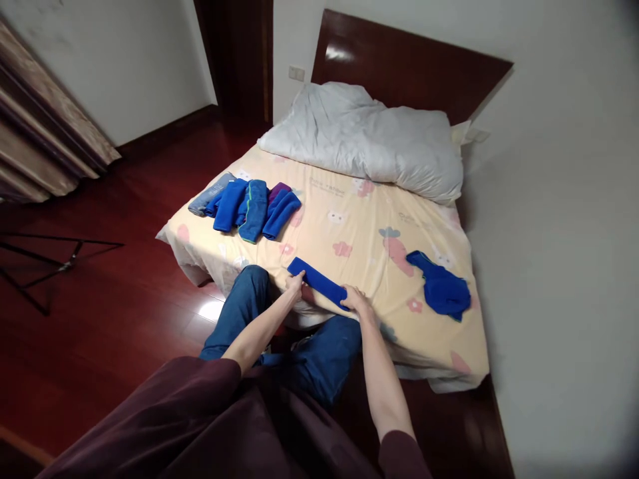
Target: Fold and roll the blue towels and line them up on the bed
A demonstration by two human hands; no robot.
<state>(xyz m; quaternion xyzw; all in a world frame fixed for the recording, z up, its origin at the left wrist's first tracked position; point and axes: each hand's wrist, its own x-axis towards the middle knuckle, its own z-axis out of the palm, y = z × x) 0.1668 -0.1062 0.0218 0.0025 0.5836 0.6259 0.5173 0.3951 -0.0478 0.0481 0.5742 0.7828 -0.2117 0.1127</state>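
Blue folded cloth (319, 282) is held at its ends by the left hand (295, 285) and the right hand (355, 299) at the bed's (367, 223) near edge, and its folds might be undone if one end were let slip.

Pale walls (150, 66), glossy dark-red floor (114, 286), curtains (44, 126) at the left, brown headboard (404, 63) behind the bed (364, 219)

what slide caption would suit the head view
Left hand and right hand grip a folded blue cloth at the edge of a bed
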